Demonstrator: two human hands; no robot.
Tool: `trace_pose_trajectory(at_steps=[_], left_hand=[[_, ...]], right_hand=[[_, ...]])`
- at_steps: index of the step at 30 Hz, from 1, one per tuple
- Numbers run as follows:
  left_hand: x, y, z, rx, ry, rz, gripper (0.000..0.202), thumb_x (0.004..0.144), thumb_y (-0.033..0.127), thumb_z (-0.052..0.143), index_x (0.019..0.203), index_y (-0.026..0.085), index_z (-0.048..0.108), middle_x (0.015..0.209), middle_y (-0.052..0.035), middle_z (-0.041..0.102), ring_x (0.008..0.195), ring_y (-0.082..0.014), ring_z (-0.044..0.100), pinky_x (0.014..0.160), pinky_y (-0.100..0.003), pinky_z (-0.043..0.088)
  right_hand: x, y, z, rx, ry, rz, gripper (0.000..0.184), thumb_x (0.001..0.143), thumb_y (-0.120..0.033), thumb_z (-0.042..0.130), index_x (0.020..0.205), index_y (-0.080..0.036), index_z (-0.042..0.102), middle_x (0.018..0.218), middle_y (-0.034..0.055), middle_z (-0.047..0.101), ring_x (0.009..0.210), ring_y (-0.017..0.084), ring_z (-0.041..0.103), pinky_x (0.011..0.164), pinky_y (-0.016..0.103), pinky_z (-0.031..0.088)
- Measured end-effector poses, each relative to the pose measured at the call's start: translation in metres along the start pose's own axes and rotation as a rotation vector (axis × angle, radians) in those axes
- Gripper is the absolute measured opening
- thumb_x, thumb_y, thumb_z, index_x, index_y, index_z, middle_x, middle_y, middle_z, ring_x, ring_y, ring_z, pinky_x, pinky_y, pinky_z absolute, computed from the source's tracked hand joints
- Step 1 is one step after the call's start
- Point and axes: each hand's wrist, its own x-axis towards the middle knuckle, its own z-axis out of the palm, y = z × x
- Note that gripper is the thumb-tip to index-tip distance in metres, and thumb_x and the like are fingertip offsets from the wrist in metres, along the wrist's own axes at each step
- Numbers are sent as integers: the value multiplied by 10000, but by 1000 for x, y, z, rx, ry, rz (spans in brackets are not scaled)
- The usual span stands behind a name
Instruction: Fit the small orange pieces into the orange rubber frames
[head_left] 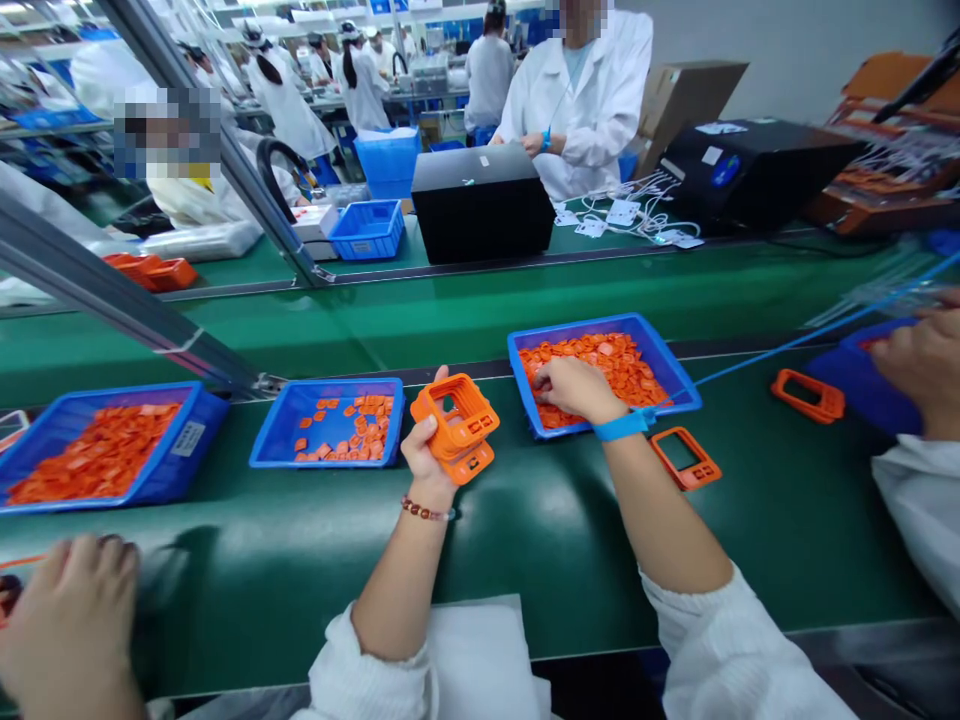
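Note:
My left hand [424,450] is closed round an orange plastic frame housing [456,420], held upright above the green belt. My right hand [574,388] reaches into a blue tray [679,372] full of small orange parts [622,365]; its fingers curl down among them, and whether they hold one is hidden. A blue wrist strap [622,425] with a blue cord circles my right wrist. A second orange frame [686,458] lies flat on the belt just right of that wrist.
Another blue tray [277,430] with a few orange pieces sits left of my left hand, and a fuller tray [180,445] lies farther left. Neighbours' hands show at bottom left [71,625] and right edge [926,365]. A third orange frame [808,394] lies at right. Black boxes [480,200] stand beyond.

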Motion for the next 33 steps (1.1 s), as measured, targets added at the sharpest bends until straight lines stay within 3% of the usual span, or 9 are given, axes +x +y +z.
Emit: trace_pose_trajectory(at_steps=[2,6,8,12,15,18,26,30,33], left_hand=[[-3,1,-2,-54,-12,18,646,801,530,657,1375,271,516,1218,-94,614,1079,-280,601,883,-435,526],[-4,1,-3,-225,-18,9,850,627,411,729,1428,297,467,1100,-67,655,942,-247,630,760,-356,528],[-4,1,-2,-260,-15,-5,871,623,393,727,1441,286,448,1084,-67,659,919,-238,634,736,-342,522],[-4,2,-1,-273,-18,2,891,621,409,725,1451,284,428,1073,-71,656,909,-239,630,729,-341,512],[-6,3,-2,-250,-5,26,857,651,431,706,1448,279,431,1072,-67,650,890,-225,614,795,-360,504],[-6,4,-3,-234,11,39,834,664,459,686,1439,273,442,1086,-68,650,870,-205,601,805,-335,492],[-10,13,4,-189,19,59,777,723,614,581,1414,277,468,1192,-67,642,1051,-238,622,833,-342,508],[-13,16,3,-76,44,19,772,785,743,384,1362,250,532,1196,-62,647,1167,-305,572,735,-363,524],[-14,16,3,-50,40,11,789,751,790,394,1312,267,576,1148,-61,665,1149,-347,563,661,-366,534]], right_hand=[[2,-1,4,15,9,12,180,774,-114,683,888,-219,775,951,63,753,921,215,669,742,266,443],[3,2,-2,93,40,-23,150,770,-61,648,775,-167,755,844,63,748,841,186,671,750,249,448],[-1,-2,-11,151,89,-61,126,814,-96,639,778,-152,746,833,62,747,820,182,675,752,250,461],[-22,-34,-26,343,250,-182,162,865,-225,683,1006,-156,724,918,48,751,796,162,688,719,240,512],[-40,-63,-27,541,373,-500,33,848,-210,719,855,-182,736,861,27,748,780,159,687,704,252,531],[-48,-81,-19,580,436,-746,105,886,-184,681,801,-200,741,876,19,754,822,159,684,762,286,537],[-42,-84,-3,552,491,-866,120,853,-285,738,948,-215,753,974,46,757,959,219,635,856,411,561],[-42,-86,-2,527,548,-928,117,877,-278,708,971,-219,744,980,38,759,1048,238,620,882,425,570],[-42,-88,-2,480,578,-972,98,893,-280,689,911,-192,727,956,51,748,973,219,626,857,396,573]])
